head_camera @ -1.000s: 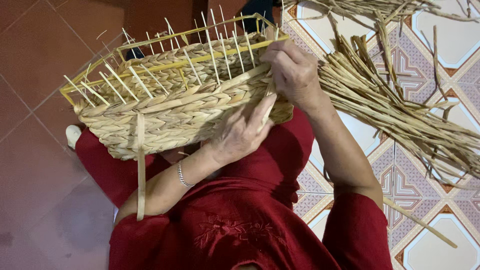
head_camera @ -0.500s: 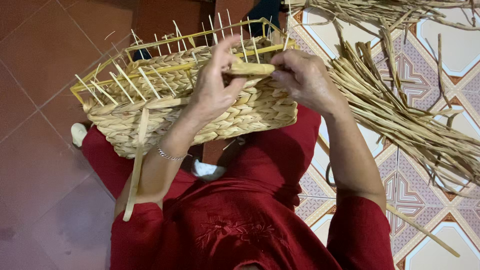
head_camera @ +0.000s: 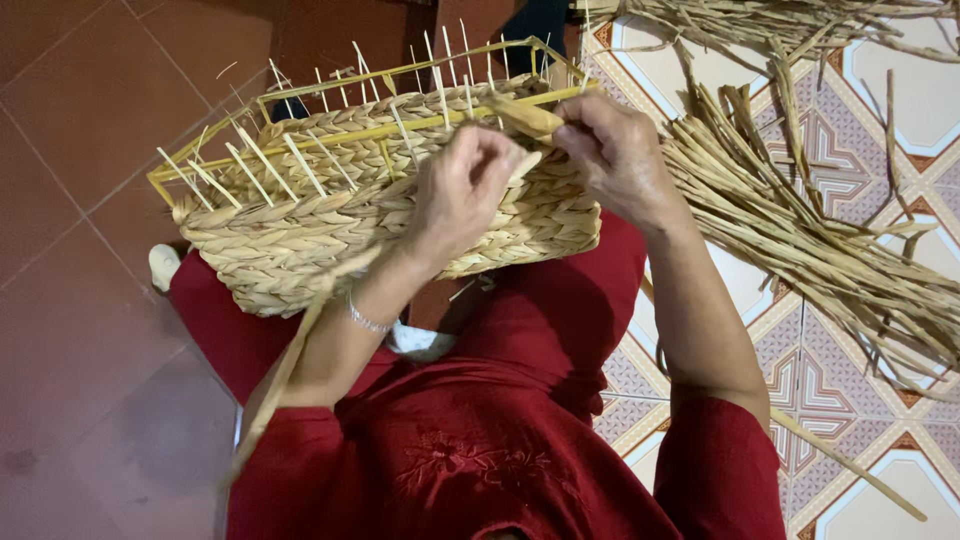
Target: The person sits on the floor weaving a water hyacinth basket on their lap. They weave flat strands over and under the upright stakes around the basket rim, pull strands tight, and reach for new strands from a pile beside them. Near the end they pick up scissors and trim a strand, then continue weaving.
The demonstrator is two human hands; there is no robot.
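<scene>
A flat straw strand (head_camera: 520,115) is pinched between the left hand (head_camera: 462,190) and the right hand (head_camera: 615,150), both closed on it at the rim of a half-woven straw basket (head_camera: 330,215). The basket is propped on the red-clad lap (head_camera: 560,320). At 3 o'clock, loose straw (head_camera: 830,250) is spread over patterned tiles (head_camera: 830,400).

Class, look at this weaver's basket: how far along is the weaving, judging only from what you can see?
Done: several braided rows wrap the lower walls of the basket. In hand: the left hand and right hand pinch a straw strand at the top row, near the yellow frame. Left: thin upright stakes stand bare above the weave, and a pile of loose straw lies unused on the tiled floor.
</scene>
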